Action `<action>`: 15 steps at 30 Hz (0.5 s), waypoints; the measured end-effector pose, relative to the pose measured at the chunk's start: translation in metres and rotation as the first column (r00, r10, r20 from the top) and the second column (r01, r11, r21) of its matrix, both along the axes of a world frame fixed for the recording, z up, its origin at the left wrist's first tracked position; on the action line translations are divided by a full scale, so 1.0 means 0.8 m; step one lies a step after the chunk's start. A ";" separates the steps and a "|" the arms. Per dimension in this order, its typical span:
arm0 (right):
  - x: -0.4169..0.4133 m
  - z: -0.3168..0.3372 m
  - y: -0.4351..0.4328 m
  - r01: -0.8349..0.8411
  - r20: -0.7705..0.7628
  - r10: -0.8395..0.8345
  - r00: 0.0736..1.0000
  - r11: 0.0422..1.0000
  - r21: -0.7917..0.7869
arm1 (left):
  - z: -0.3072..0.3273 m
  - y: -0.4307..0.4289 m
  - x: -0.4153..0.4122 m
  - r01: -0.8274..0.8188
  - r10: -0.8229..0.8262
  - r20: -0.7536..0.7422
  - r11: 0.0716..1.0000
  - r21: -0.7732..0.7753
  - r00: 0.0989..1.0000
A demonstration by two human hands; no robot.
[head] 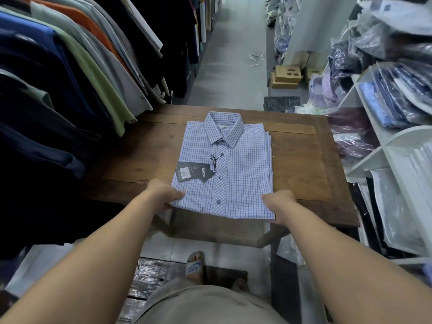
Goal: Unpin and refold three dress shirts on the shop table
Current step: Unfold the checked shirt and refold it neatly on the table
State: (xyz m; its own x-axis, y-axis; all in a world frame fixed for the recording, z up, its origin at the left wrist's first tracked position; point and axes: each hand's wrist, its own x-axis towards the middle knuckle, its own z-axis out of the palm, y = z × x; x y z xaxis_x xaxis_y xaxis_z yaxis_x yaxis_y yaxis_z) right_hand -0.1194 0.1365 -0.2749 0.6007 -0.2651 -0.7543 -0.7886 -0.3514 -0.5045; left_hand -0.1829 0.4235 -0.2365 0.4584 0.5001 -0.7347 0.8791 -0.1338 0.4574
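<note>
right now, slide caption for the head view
Left hand and right hand pinch near corners of a folded blue-checked dress shirt on brown wooden table

Single head cam, wide-angle, pitched forward and down. Table [301, 160] sits close, centre frame. Aisle floor [233, 73] runs away at top, wearer's sandal [195, 267] near bottom edge.

shirt [233, 164]: pale blue check | tag [194, 174]: black | table [140, 160]: brown

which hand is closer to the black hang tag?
Left. The left hand grips the near corner of the shirt just below the hang tag; the right hand grips the opposite near corner.
</note>
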 end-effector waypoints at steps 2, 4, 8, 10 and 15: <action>-0.002 -0.005 -0.001 0.013 -0.010 -0.013 1.000 1.000 -0.003 | -0.003 -0.001 -0.008 -0.064 0.064 0.019 0.998 -0.024 0.998; -0.003 -0.014 -0.004 0.001 -0.018 -0.001 1.000 1.000 -0.004 | -0.006 -0.006 -0.014 -0.114 0.116 0.041 0.993 -0.043 0.992; -0.008 -0.020 -0.009 -0.074 -0.002 0.074 0.997 0.996 -0.055 | -0.016 -0.014 -0.017 -0.145 0.147 0.077 0.989 -0.033 0.986; -0.013 -0.004 -0.009 -0.144 0.040 0.150 0.988 0.980 -0.135 | -0.016 -0.016 -0.015 -0.092 0.090 0.087 0.996 0.019 0.992; -0.006 0.023 -0.015 -0.350 0.118 0.436 0.892 0.832 -0.430 | -0.009 -0.016 0.005 -0.012 0.000 0.078 0.989 0.147 0.997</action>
